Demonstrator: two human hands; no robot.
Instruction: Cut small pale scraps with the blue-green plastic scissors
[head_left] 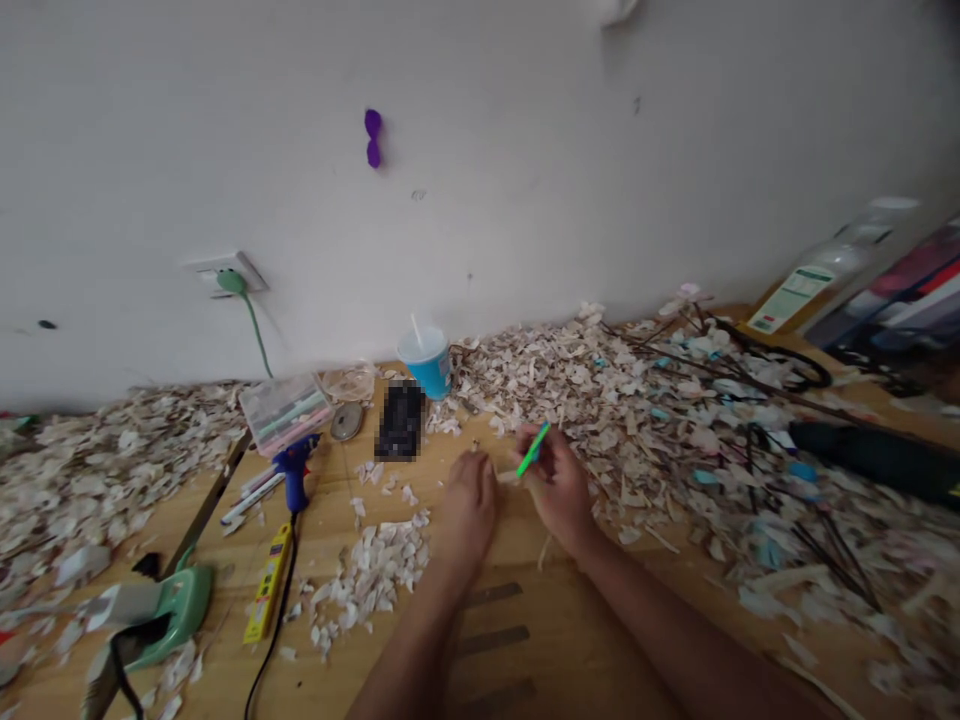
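My right hand pinches a slim, bright green pen-like tool with a bit of blue near its upper end. It slants over the wooden table. A thin pale strip lies between my two hands. My left hand rests low on the table, its fingers bent together at the strip's left end; their tips are partly hidden. A small pale piece sits just beyond the left fingers. Below my right hand, another narrow pale strip is on the wood.
Pale shavings are heaped along the wall, with a smaller pile left of me. Around are a blue glue gun, a yellow box cutter, a green power strip, a blue cup, a clear case and a bottle.
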